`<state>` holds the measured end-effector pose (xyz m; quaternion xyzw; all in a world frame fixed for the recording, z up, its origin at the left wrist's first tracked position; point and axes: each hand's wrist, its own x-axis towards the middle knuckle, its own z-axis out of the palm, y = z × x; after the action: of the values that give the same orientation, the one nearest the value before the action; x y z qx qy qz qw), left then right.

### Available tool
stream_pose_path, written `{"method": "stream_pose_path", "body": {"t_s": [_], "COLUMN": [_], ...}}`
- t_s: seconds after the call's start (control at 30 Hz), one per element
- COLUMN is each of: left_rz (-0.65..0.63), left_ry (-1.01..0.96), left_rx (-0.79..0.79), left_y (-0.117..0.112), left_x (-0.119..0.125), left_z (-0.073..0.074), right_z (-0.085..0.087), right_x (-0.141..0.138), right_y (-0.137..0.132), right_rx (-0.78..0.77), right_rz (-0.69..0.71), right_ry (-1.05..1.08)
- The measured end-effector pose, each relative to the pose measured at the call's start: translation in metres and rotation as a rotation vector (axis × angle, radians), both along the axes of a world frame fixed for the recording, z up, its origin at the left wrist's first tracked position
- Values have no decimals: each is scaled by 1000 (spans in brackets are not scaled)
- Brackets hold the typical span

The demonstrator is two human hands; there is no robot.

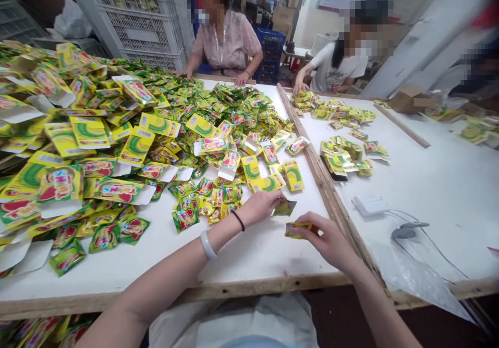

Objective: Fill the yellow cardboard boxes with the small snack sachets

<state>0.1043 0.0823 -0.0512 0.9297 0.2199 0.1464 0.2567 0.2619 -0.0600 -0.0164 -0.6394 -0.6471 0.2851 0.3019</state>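
Note:
My left hand (pixel 262 206), with a white bangle and a dark band on its wrist, is closed on the edge of a small green candy packet (pixel 285 207). Just to the right and a little nearer, my right hand (pixel 329 237) pinches a small yellow packet (pixel 297 230) between thumb and fingers. Both packets are held above the white tabletop (pixel 268 254), slightly apart. Beyond my left hand lie yellow printed boxes (pixel 293 175), some with open white flaps. A cluster of green and yellow packets (pixel 187 218) rests left of my left hand.
A big heap of boxes (pixel 58 187) and packets covers the table's left side. A wooden strip (pixel 323 181) divides the tabletop. Past it lie a stack of boxes (pixel 339 155), a white device (pixel 369 205) with a cable, and clear plastic (pixel 421 275). Two people sit opposite.

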Motion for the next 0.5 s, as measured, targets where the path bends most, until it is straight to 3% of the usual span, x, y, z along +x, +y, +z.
{"method": "stream_pose_path", "body": {"t_s": [0.1, 0.2, 0.27, 0.33, 0.4, 0.5], "left_rz": [-114, -194, -175, -125, -102, -127], "left_ry": [1, -32, -50, -60, -74, -82], "left_rx": [-156, -427, -532, -551, -539, -532], "left_y": [-14, -26, -33, -39, -45, -50], "left_x": [-16, -30, -38, -44, -47, -49], "left_z": [18, 28, 30, 29, 29, 32], "right_z": [24, 28, 21, 10, -2, -17], "right_x": [-10, -22, -28, -29, -28, -25], "right_y": [12, 23, 25, 23, 18, 10], "right_rx": [39, 113, 134, 123, 13, -223], "right_rz": [332, 487, 441, 302, 197, 203], "right_ry": [-278, -409, -371, -265, -102, 128]}}
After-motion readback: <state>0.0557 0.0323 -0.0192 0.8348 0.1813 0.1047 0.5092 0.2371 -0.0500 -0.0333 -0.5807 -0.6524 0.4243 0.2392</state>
